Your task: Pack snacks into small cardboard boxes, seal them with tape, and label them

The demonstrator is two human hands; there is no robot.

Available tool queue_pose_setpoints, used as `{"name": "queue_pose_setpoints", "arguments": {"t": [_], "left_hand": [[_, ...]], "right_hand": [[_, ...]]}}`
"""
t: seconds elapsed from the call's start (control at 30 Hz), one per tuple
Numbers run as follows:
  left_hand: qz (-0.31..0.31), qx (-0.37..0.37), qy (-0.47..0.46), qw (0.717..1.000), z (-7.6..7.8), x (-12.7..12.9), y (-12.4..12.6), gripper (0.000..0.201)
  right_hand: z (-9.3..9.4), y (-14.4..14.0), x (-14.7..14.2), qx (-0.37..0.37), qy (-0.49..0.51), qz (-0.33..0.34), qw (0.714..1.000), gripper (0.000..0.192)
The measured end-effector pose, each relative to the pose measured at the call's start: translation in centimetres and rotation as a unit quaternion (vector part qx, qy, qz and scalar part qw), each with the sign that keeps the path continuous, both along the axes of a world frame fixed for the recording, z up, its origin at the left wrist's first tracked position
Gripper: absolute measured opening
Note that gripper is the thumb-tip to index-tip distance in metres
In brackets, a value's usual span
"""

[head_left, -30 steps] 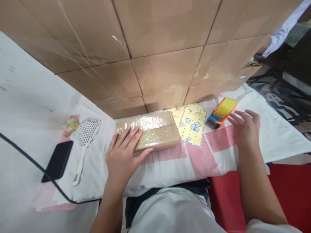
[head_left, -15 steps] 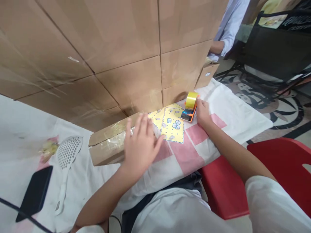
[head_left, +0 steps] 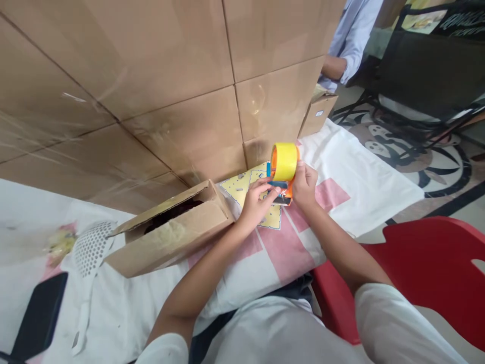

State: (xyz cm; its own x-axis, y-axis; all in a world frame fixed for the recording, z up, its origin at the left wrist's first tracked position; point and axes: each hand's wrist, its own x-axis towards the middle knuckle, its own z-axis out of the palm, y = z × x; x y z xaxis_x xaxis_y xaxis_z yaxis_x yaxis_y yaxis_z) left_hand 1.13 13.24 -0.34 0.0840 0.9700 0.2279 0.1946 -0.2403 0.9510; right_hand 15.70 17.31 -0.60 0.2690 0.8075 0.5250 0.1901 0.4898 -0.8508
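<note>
Right at the middle of the view, a tape dispenser [head_left: 282, 174] with an orange frame and a yellow roll of tape is held up above the yellow patterned sheets [head_left: 246, 189] that lie on the white and pink cloth [head_left: 341, 192]. The right hand [head_left: 305, 184] grips the dispenser from its right side, fingers curled around the frame with the roll standing above them. The left hand [head_left: 257, 202] comes in from the left and pinches at the dispenser's lower front, near the blue part; its fingertips seem to touch the tape's edge, though the view is too small to be sure. Just left of that hand a long cardboard box [head_left: 170, 232] lies on the cloth, its top flap lifted and the dark inside showing. Further left a white slotted scoop [head_left: 89, 253] rests on the cloth, and a black phone [head_left: 38, 318] lies at the lower left corner. Behind it all rises a wall of stacked cartons [head_left: 151, 76]. A red chair [head_left: 428, 273] stands at the right. Beyond the cartons, at the top right, another person's light blue sleeve [head_left: 352, 35] shows.
</note>
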Motion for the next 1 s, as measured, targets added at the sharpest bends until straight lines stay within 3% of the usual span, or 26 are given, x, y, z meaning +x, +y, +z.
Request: {"name": "queue_pose_setpoints", "arguments": {"t": [0.17,0.27,0.4,0.53,0.63,0.73,0.87,1.0], "left_hand": [[0.042,0.003,-0.022,0.999,0.2,1.0,-0.3,0.012],[0.019,-0.026,-0.031,0.999,0.1,1.4,0.1,0.012],[-0.017,-0.036,-0.046,0.998,0.2,1.1,0.4,0.015],[-0.024,-0.033,-0.049,0.998,0.4,0.6,0.2,0.015],[-0.033,-0.019,-0.04,0.999,0.4,0.2,0.0,0.016],[-0.03,-0.021,-0.023,0.999,0.3,0.1,-0.2,0.018],[0.022,-0.043,-0.022,0.999,-0.1,0.4,0.0,0.024],[0.067,-0.007,-0.001,0.998,0.1,0.7,0.1,0.024]], "right_hand": [[-0.4,0.0,0.8,0.033,-0.059,-0.025,0.997,0.062],[-0.2,-0.1,1.0,0.049,-0.088,-0.019,0.995,0.063],[-0.6,0.1,0.5,-0.012,-0.008,-0.005,1.0,0.065],[-1.3,0.1,-0.1,-0.056,0.102,0.126,0.985,0.056],[-1.4,-0.1,-0.2,-0.087,0.092,0.199,0.972,0.047],[-1.3,-0.1,-0.1,-0.093,0.061,0.191,0.975,0.039],[-1.4,0.4,0.0,-0.064,-0.002,0.173,0.983,0.04],[-1.9,0.9,0.3,-0.021,-0.059,0.145,0.987,0.037]]}}
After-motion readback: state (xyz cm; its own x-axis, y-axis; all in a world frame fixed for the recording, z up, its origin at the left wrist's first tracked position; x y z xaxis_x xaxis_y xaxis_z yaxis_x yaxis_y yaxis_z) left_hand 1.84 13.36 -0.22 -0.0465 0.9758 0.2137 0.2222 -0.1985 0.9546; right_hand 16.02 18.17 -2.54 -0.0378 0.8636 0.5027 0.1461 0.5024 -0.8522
